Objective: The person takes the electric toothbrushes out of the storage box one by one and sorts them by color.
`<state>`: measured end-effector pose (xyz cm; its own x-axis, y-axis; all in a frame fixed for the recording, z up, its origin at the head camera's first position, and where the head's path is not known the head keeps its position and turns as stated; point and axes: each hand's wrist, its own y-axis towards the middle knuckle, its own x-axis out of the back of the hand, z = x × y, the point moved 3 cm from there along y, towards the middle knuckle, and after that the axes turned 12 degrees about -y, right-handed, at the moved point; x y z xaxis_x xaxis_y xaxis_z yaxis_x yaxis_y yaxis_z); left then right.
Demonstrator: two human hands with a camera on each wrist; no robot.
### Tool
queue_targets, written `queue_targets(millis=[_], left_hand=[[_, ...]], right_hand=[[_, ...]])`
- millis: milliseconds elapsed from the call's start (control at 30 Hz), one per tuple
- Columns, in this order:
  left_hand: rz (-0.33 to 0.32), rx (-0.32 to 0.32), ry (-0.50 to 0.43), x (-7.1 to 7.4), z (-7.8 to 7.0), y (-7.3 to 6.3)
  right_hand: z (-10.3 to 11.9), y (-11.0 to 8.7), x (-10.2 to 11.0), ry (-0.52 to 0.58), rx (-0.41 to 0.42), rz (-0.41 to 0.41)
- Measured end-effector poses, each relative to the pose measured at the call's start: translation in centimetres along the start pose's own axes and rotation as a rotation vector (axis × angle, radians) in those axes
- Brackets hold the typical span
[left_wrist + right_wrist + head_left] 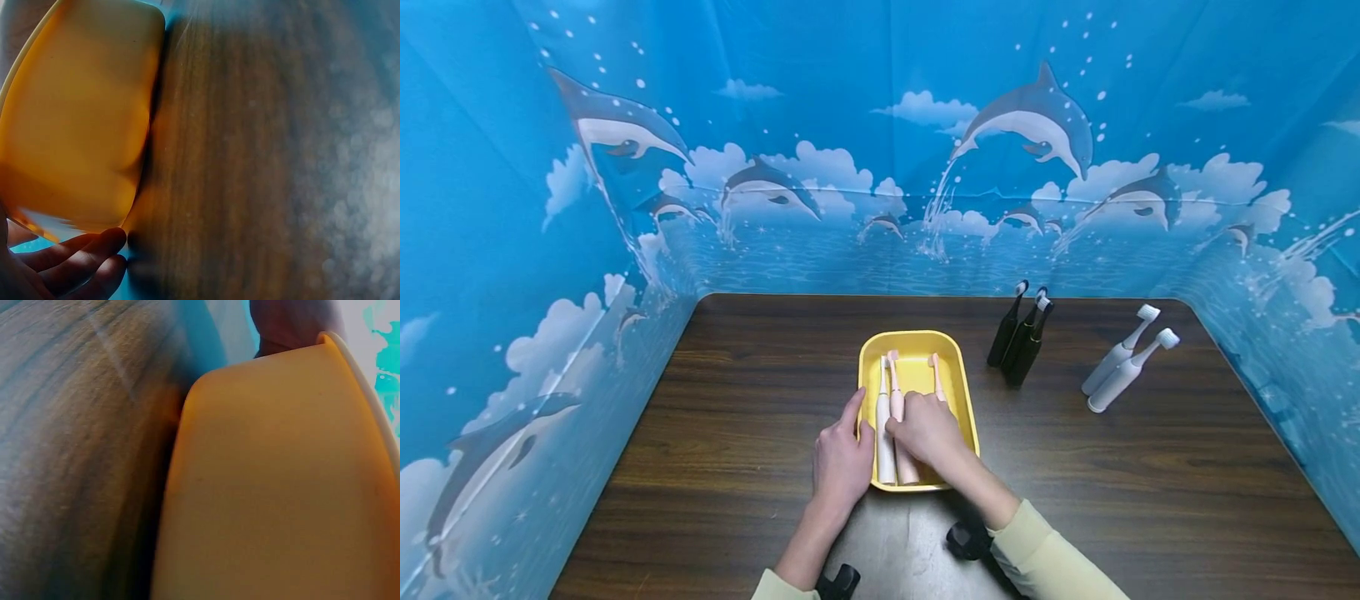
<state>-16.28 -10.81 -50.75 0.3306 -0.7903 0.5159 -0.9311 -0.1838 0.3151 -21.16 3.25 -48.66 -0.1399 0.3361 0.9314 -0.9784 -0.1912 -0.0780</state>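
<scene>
In the head view, a yellow tray holds a white electric toothbrush on its left. Beside that lies a pink electric toothbrush, and another pink toothbrush is farther right, its lower part hidden by my right hand. That hand reaches into the tray and pinches the middle pink toothbrush, its thumb at the left side of the handle. My left hand rests against the tray's left rim, forefinger extended. In the left wrist view its fingers touch the tray's outer wall.
Three black electric toothbrushes stand grouped to the tray's right. Farther right stand two pale grey-white toothbrushes. The dark wooden table is backed by a blue dolphin-print curtain.
</scene>
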Motion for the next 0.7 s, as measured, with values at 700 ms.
queue_targets(millis=[700], left_hand=[[-0.015, -0.009, 0.002, -0.1, 0.0, 0.0]], right_hand=[[-1.3, -3.1, 4.5, 0.267, 0.083, -0.3]])
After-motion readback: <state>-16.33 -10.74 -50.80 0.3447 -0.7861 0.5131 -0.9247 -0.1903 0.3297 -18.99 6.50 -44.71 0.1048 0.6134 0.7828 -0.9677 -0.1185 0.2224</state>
